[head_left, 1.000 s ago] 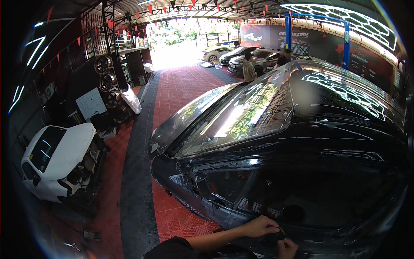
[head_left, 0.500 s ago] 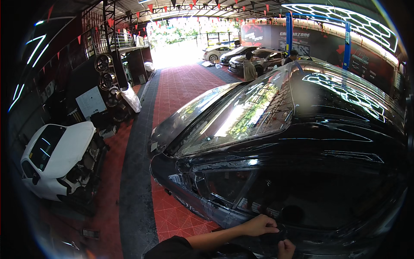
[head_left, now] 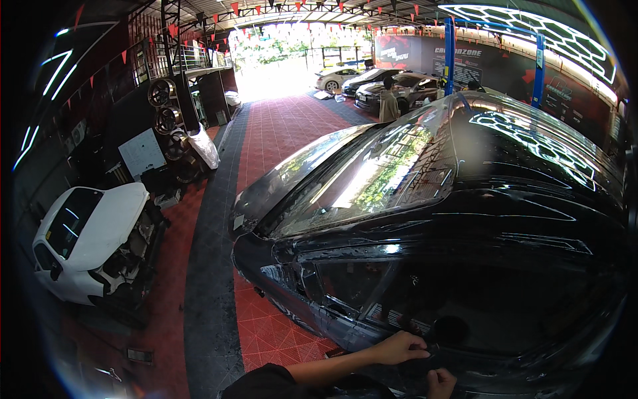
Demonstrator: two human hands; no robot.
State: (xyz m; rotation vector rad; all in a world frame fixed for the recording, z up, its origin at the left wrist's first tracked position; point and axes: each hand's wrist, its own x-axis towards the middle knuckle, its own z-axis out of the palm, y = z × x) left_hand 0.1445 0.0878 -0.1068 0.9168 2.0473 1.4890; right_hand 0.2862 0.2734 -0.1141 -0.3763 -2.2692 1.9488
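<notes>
A glossy black car (head_left: 412, 223) fills the right half of the view, its windscreen (head_left: 379, 176) full of reflections. My left hand (head_left: 403, 347) reaches in from the lower edge, with bent fingers pinched together at the lower border of the dark side window (head_left: 492, 306). Just below and to its right, my right hand (head_left: 441, 384) is closed, thumb against the fingers, a small gap from the left. Whatever lies in either pinch is too small and dark to make out. Only the right hand's upper part shows; its forearm is out of view.
To the left stands a white car (head_left: 103, 223) with its front end stripped. Wheel rims (head_left: 166, 120) are stacked by a dark partition. Red and dark grey tiles (head_left: 286, 139) cover the floor. Further back are parked cars (head_left: 402, 93), a person (head_left: 389, 103) and a blue lift post (head_left: 449, 60).
Both hands keep nearly the same place and pinched shape. The view has shifted slightly. In the background, one person's head has sunk lower behind the black car's roof.
</notes>
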